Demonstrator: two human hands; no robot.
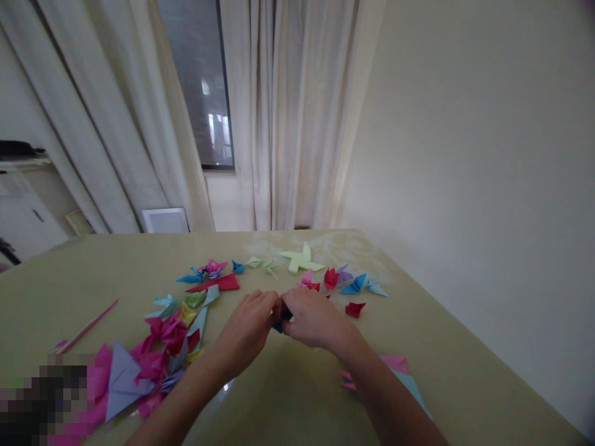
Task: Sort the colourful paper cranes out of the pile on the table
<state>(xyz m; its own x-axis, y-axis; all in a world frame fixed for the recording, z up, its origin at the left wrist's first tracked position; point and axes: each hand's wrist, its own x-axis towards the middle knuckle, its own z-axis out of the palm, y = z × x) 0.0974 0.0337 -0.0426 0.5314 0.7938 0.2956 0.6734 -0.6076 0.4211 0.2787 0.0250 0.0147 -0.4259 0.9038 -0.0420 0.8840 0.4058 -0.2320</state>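
My left hand and my right hand meet over the middle of the table, fingers pinched together on a small dark blue folded paper piece. Only a sliver of that piece shows between the fingertips. Just beyond my hands lie small folded paper shapes: a pale green star-like piece, a red piece, a blue piece and a red strip.
A heap of pink, lilac and teal folded papers lies at the left, with a pink stick beyond it. Pink and teal sheets lie under my right forearm. Curtains, a window and a wall stand behind the table.
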